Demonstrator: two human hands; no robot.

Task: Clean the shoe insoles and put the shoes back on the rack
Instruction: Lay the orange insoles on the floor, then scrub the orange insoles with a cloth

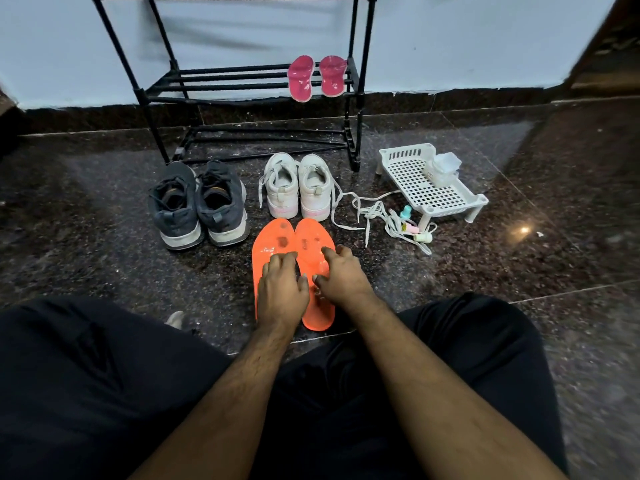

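Orange insoles, 2 of them, lie side by side on the dark floor, just in front of the white shoes. Left hand rests on the left insole with fingers bent, pressing down; right hand lies on the right one, fingers loosely curled over its edge. Grey shoes stand beside the white pair. 2 pink insoles sit at the right end of the rack shelf.
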